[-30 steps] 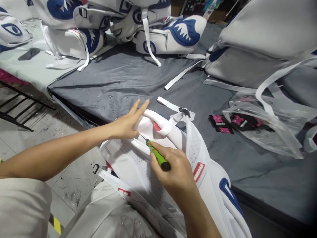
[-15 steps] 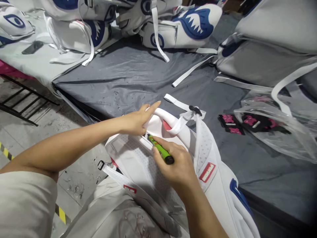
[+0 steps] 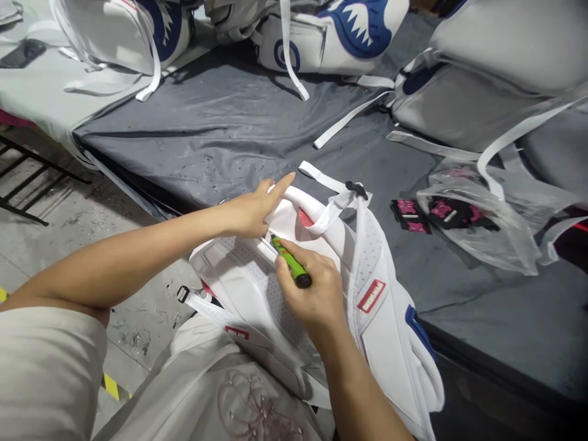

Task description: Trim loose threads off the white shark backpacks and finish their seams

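**A:** ok what's going on with the hands here?

**B:** The right hand (image 3: 312, 294) is clamped around a small green tool with a black end cap (image 3: 291, 263), held like a pen. Its tip points up-left into the seam of the white backpack (image 3: 372, 269), right where the mesh back panel meets the top. I can't make out the tip itself; it's tucked under the fabric fold.

**A:** and the left?

**B:** The left hand (image 3: 255, 208) isn't gripping anything. Its fingers are stretched out flat, pressing on the top edge of the backpack just above the tool. The two hands are close together with only the fold of fabric between them.

**A:** where's the bag sitting?

**B:** Half on the person's lap, half leaning on the near edge of the grey-covered tabletop (image 3: 220, 141). Its back faces up, and the white carry strap with a black buckle (image 3: 356, 190) flops out just past the left fingertips. There's a red label patch (image 3: 371, 296) on the shoulder strap, right of the right hand.

**A:** other stuff around?

**B:** Off to the right of the hands is a clear plastic bag (image 3: 487, 226) with pink-and-black tags, a couple of which are lying loose beside it. Far beyond the hands there's a pile of white backpacks with blue shark-mouth prints (image 3: 349, 30), straps trailing across the cloth.
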Motion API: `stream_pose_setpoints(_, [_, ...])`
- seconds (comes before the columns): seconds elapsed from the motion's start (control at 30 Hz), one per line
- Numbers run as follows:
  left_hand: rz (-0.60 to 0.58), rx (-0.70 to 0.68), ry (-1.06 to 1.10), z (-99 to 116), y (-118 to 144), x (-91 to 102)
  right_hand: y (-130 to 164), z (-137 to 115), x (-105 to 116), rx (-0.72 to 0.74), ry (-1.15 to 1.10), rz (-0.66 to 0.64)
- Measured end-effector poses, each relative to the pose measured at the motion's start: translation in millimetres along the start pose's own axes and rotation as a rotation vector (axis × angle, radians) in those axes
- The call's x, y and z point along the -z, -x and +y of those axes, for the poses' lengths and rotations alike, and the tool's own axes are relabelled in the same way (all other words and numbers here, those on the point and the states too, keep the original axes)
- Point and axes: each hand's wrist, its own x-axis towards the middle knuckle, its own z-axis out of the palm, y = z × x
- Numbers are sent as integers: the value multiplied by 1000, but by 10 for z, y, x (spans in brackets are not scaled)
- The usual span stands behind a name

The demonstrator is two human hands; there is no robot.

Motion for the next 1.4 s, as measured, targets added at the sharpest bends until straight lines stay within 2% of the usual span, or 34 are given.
stream_pose_setpoints(0.1, [23,-17,17,-16,-5,-11,-15,7,4,-20,-56,-68])
stream_pose_setpoints(0.2, [39,-32,23,-37,-10,-27,-25,12,-16,-32,-17,-31])
stream_pose_setpoints(0.33, [40,-9,11,-28,-3,-34,-13,5,-33,9,-38,-57])
stream_pose_setpoints(0.47, [49,4,-10,7,4,-31,18,-4,-20,13,45,-2])
stream_pose_setpoints(0.67, [52,5,8,-4,-1,-43,25,-2,-15,9,75,-6])
stream_pose_setpoints(0.97, [62,35,-26,13,4,-49,-16,1,-41,13,-24,-56])
stream_pose_setpoints(1.13, [90,31,-43,8,16,-73,17,-46,-20,1,119,-11])
stream_pose_setpoints(1.23, [122,1,-19,7,51,-61,4,-62,-2,18,56,-62])
stream_pose_setpoints(1.4, [162,-68,44,26,126,-42,-17,-120,-1,3,27,-60])
